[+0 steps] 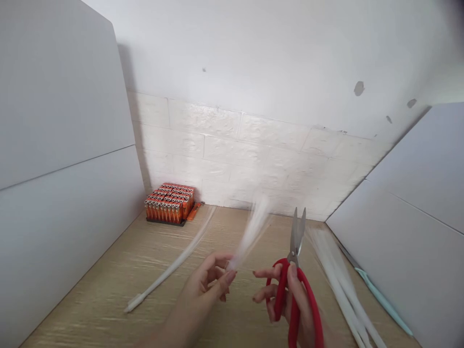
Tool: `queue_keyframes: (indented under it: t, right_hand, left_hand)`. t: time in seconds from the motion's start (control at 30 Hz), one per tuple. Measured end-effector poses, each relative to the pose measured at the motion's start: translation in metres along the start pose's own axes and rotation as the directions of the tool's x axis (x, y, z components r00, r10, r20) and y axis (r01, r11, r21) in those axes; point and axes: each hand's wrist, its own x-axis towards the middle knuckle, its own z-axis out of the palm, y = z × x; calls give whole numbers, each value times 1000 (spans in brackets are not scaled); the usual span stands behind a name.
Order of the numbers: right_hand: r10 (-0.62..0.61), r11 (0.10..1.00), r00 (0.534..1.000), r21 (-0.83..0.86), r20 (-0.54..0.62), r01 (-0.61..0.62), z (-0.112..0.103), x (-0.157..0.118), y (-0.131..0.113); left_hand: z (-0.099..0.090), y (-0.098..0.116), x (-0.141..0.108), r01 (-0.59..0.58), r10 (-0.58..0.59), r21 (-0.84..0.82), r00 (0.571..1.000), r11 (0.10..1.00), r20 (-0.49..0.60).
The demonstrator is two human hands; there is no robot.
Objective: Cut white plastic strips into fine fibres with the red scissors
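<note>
My left hand [205, 285] pinches a motion-blurred bunch of white fibres [252, 232] between thumb and fingertips. My right hand [286, 295] grips red-handled scissors [294, 290] with steel blades [297, 232] pointing up, nearly shut. The blades stand to the right of the fibres, apart from them. A long white tube-like strand [170, 266] with a thicker end lies on the wood-grain table [101, 275], left of my left hand. Several similar white strands [342, 285] lie near my right hand.
A black tray of orange lighters [169, 204] stands at the back left, with one orange lighter [194, 211] lying beside it. A pale blue tool [382, 300] lies along the right wall. White panels [61, 145] flank the table, and a white brick-textured wall [232, 154] stands behind.
</note>
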Motion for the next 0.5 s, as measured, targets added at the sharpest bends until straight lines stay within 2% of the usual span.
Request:
queue_keyframes:
  t: [0.1,0.3,0.5]
  right_hand:
    - [-6,1000,1000,29,-6,7,2,0,8]
    - [-77,994,995,70,-56,81,0,6,12]
    - [-149,979,977,115,-151,167,3,10,6]
  left_hand:
    - [3,4,-4,21,-27,68,995,997,93]
    - [8,9,-9,-2,-37,190,979,982,203]
    - [8,8,-13,-24,-19,154,963,988,269]
